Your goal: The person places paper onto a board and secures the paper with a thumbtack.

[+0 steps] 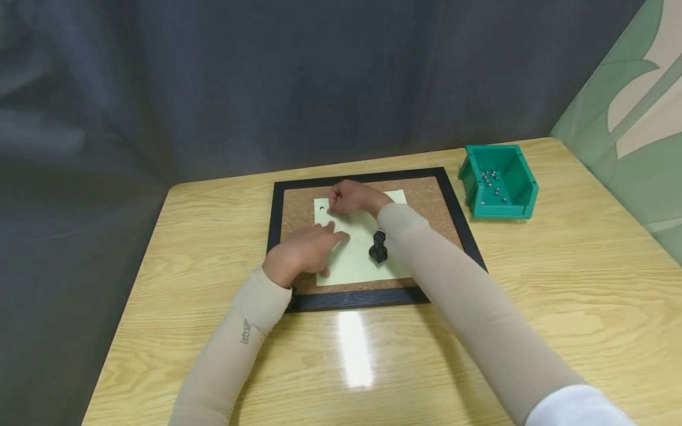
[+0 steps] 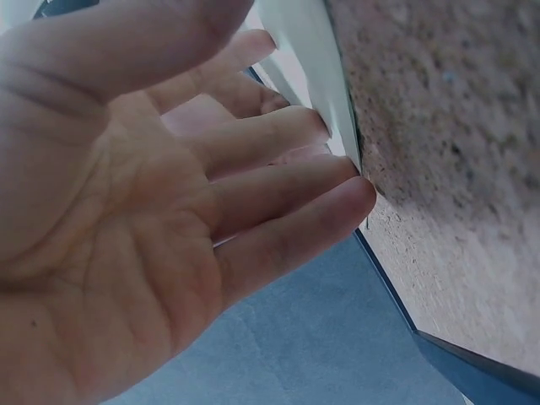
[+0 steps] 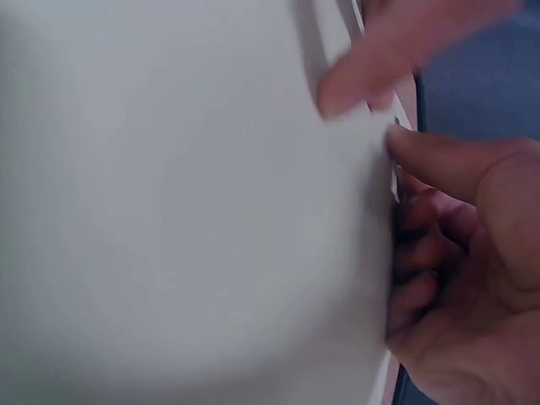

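Note:
A pale yellow sheet of paper (image 1: 354, 263) lies on a cork board (image 1: 428, 201) with a black frame. A small shiny round tack (image 1: 322, 208) sits at the sheet's upper left corner. Just right of it, my right hand (image 1: 348, 197) is over the upper part of the paper, fingers curled and thumb tip against the sheet in the right wrist view; I cannot tell whether a small thing is pinched there. My left hand (image 1: 306, 248) reaches over the left edge of the paper with its fingers spread and fairly straight, fingertips at the sheet and cork.
A green plastic bin (image 1: 524, 204) holding several small shiny tacks (image 1: 490, 177) stands on the wooden table (image 1: 565, 284) to the right of the board. Dark curtain (image 1: 319, 89) hangs behind the table. A small black camera (image 1: 378, 248) hangs below my right wrist.

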Action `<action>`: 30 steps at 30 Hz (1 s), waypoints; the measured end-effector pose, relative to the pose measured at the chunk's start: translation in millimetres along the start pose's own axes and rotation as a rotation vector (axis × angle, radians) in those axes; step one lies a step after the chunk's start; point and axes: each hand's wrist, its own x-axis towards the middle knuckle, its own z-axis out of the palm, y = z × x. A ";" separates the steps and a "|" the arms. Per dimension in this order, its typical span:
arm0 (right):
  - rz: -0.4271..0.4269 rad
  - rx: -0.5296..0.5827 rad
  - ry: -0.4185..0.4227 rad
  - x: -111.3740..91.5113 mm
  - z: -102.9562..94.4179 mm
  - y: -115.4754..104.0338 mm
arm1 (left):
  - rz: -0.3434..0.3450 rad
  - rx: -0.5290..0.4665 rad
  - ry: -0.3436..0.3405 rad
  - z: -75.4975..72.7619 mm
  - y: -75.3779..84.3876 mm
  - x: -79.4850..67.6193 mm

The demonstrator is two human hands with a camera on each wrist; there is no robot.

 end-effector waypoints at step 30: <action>-0.121 -0.289 -0.229 -119.3 -13.4 49.4 | -0.057 0.011 -0.027 -4.6 9.7 5.0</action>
